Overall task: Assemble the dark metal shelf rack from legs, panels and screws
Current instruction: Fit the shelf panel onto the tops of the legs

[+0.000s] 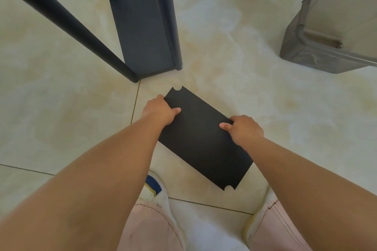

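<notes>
A panel (204, 138) is held over the floor (265, 98) between the left hand (161, 111) and the right hand (243, 129), one at each long side. The rack (142, 32) is stood on the floor behind it, to the left. A bin (318, 55) is set far off to the right, and two shoes (155, 191) are seen below the panel.

A grey bin (328, 28) lies on its side on the tiled floor (265, 108)

Head cam, looks down, near floor (265, 98).
</notes>
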